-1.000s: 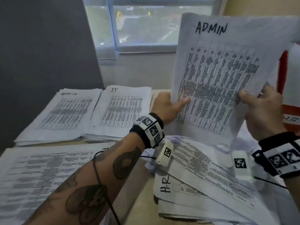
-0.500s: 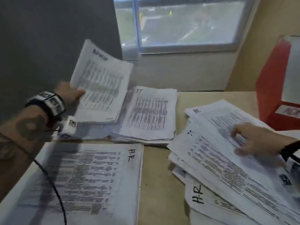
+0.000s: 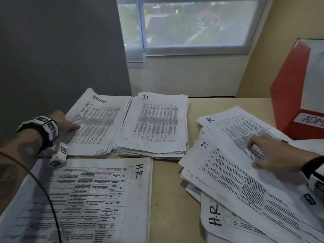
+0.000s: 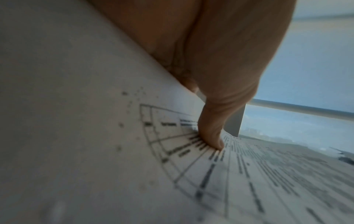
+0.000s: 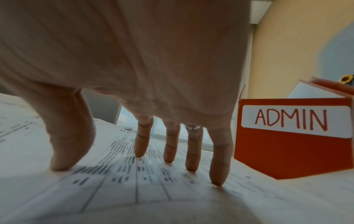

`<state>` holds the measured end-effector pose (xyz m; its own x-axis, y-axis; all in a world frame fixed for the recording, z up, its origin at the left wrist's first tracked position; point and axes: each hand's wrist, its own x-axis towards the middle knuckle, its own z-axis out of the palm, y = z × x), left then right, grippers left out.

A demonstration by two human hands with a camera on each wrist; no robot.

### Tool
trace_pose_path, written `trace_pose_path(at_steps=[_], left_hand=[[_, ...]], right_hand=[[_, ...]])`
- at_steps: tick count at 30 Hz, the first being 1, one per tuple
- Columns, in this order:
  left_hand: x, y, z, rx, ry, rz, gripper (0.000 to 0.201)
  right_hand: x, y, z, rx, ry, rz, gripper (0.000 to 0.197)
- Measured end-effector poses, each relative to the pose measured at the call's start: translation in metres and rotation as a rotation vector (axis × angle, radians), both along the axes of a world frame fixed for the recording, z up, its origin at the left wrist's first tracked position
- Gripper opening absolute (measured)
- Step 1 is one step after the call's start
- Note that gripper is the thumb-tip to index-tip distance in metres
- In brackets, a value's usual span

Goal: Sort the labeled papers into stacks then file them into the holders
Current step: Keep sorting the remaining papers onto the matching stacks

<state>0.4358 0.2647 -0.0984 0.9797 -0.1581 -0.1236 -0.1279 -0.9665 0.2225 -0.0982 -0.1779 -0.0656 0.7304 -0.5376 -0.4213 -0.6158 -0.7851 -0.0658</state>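
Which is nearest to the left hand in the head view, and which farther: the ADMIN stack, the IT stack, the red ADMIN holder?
1. ADMIN stack: at the back left; the left hand touches its left edge, thumb on the top sheet.
2. IT stack: directly right of the ADMIN stack.
3. Red ADMIN holder: far right edge of the table.
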Motion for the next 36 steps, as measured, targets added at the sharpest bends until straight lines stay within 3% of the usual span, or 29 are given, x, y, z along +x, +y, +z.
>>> trace_pose_path(at_steps=[2,4,5,7,10,13,15,19,21,23,26,30,33,36], left_hand=[[0.001,-0.003,-0.002,0.056,0.0,0.03,0.054],[0.015,-0.002,-0.007,0.088,-0.015,0.061,0.065],[0.027,-0.002,-0.012,0.103,-0.047,0.04,0.075],[0.036,-0.009,-0.011,0.153,-0.22,-0.033,0.097],[-0.056,-0.067,0.047,0.106,-0.41,-0.163,0.084],[-0.142,-0.135,0.076,-0.057,-0.393,-0.4,0.076],[-0.187,-0.177,0.08,-0.123,-0.318,-0.582,0.072],[-0.262,-0.253,0.069,-0.181,-0.118,-0.794,0.072],[-0.283,-0.283,0.058,-0.15,-0.031,-0.828,0.08],[-0.297,-0.303,0.051,-0.134,0.039,-0.823,0.091],[-0.309,-0.321,0.04,-0.14,0.151,-0.753,0.097],[-0.307,-0.325,0.034,-0.202,0.182,-0.69,0.071],[-0.302,-0.322,0.039,-0.338,0.259,-0.677,0.026],[-0.303,-0.314,0.047,-0.542,0.332,-0.731,0.011]], right_hand=[[0.0,-0.001,0.007,0.015,0.012,0.007,0.059],[0.001,-0.012,0.012,0.018,-0.026,-0.015,0.085],[0.0,-0.019,0.015,0.013,-0.07,-0.051,0.096],[-0.002,-0.033,0.02,0.005,-0.121,-0.187,0.099],[-0.001,-0.047,0.014,0.067,-0.064,-0.351,0.128],[0.008,-0.05,0.011,0.117,0.002,-0.347,0.157],[0.012,-0.049,0.014,0.115,0.025,-0.299,0.162],[0.0,-0.046,0.019,0.084,-0.005,-0.297,0.156],[-0.01,-0.047,0.018,-0.03,-0.08,-0.299,0.153],[-0.02,-0.049,0.017,-0.091,-0.229,-0.289,0.138],[-0.039,-0.05,0.015,-0.012,-0.542,-0.259,0.108],[-0.056,-0.047,0.019,0.025,-0.831,-0.288,0.075],[-0.066,-0.049,0.023,0.127,-0.833,-0.31,0.032],[-0.074,-0.053,0.03,0.167,-0.85,-0.331,0.021]])
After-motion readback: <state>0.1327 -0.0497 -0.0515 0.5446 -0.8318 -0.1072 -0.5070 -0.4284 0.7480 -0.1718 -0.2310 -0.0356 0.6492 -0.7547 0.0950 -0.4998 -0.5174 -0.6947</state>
